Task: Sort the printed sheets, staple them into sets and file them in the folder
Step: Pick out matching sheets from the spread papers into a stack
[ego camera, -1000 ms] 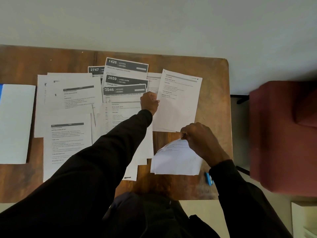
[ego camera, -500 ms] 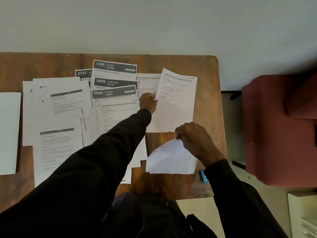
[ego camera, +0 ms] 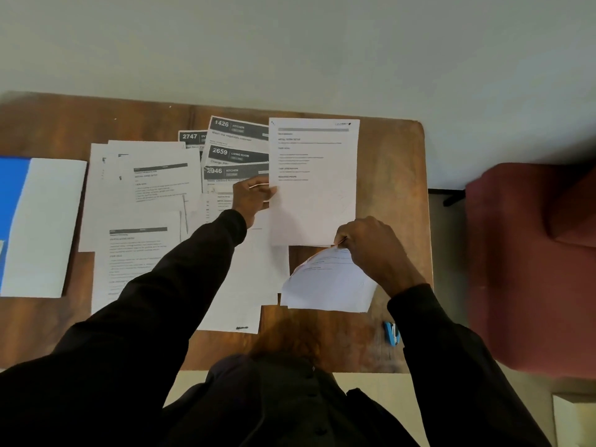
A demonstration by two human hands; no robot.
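Several printed sheets [ego camera: 145, 201] lie spread over the wooden table [ego camera: 393, 175]. My left hand [ego camera: 253, 198] pinches the left edge of one printed sheet [ego camera: 317, 188], which is lifted and squared up at the table's right. My right hand [ego camera: 374, 250] grips the top corner of a bent stack of sheets [ego camera: 329, 282] near the front right. Sheets with dark numbered headers [ego camera: 238, 153] sit behind my left hand. A blue folder [ego camera: 13, 188] with a white sheet [ego camera: 45, 227] on it lies at the far left. A small blue stapler [ego camera: 391, 333] shows beside my right sleeve.
A dark red armchair [ego camera: 532, 262] stands right of the table. The wall rises behind the table's far edge. Bare wood shows at the table's front and far right. A pale cabinet corner [ego camera: 574, 417] appears at the lower right.
My left hand has raised and straightened its sheet, which now stands higher over the numbered sheets. The view shifted, bringing the blue folder into sight. My right hand keeps its hold.
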